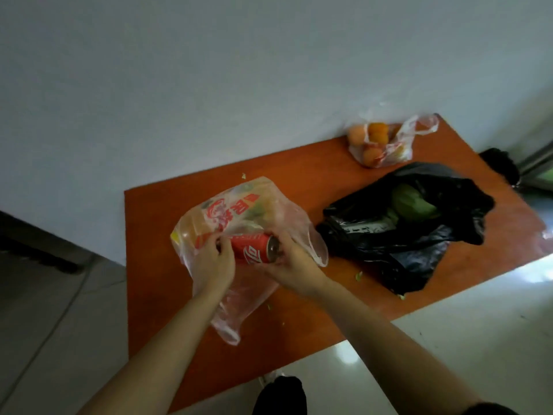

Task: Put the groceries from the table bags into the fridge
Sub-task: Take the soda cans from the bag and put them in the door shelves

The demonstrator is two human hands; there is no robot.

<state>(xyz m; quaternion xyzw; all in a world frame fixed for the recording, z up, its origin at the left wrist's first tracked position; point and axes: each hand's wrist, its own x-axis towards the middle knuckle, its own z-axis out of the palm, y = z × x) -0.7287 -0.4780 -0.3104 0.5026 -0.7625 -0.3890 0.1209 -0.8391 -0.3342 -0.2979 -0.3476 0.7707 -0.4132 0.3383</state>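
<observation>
Head view: a red cola can [251, 250] lies sideways in the mouth of a printed clear bag [227, 209] on the orange surface [299, 175]. The left hand [214, 260] has its grip pinched on bag plastic at the can's left end. The right hand [294, 265] has its grip clamped round the can's top end. Right of the can sits a black bag [413, 235], and beyond it a bag of oranges [380, 142].

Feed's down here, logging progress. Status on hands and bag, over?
Left hand pinches printed plastic bag. Right hand grips red cola can at the bag's mouth. Black bag, orange bag clear to the right.
</observation>
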